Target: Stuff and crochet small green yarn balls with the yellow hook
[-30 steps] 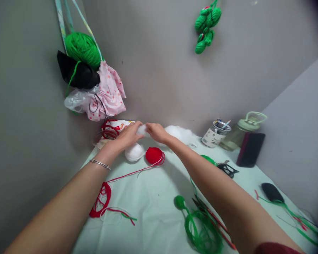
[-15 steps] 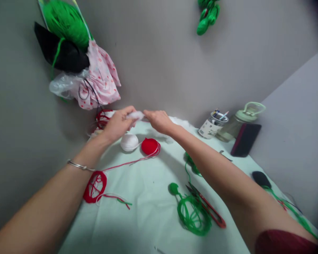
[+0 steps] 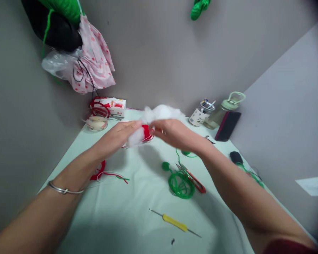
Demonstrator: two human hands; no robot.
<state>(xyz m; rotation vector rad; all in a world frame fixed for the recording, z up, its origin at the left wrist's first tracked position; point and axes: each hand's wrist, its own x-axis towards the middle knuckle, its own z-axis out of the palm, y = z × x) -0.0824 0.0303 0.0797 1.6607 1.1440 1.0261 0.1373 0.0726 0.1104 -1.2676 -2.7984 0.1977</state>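
My left hand (image 3: 119, 135) holds a white tuft of fibre stuffing (image 3: 135, 137) over the back of the table. Close by on its right, my right hand (image 3: 172, 132) has its fingers bent, but blur hides whether anything is between them. Behind both hands lies a larger heap of white stuffing (image 3: 165, 112). A red ball of yarn (image 3: 147, 132) shows between the hands, partly covered by the tuft. A red yarn coil (image 3: 99, 171) with loose red, white and green ends is partly behind my left forearm.
A yellow-handled crochet hook (image 3: 175, 223) lies near the front. Thread snips (image 3: 193, 179) rest beside a green yarn coil (image 3: 181, 185). At back right stand a pen jar (image 3: 198, 114), a bottle (image 3: 214, 118) and a phone (image 3: 228, 126). A tissue box (image 3: 113, 107) sits at back left.
Both hands have come down and slightly apart, the white tuft staying with my left hand. The view has tilted downward, bringing the yellow crochet hook fully into sight.
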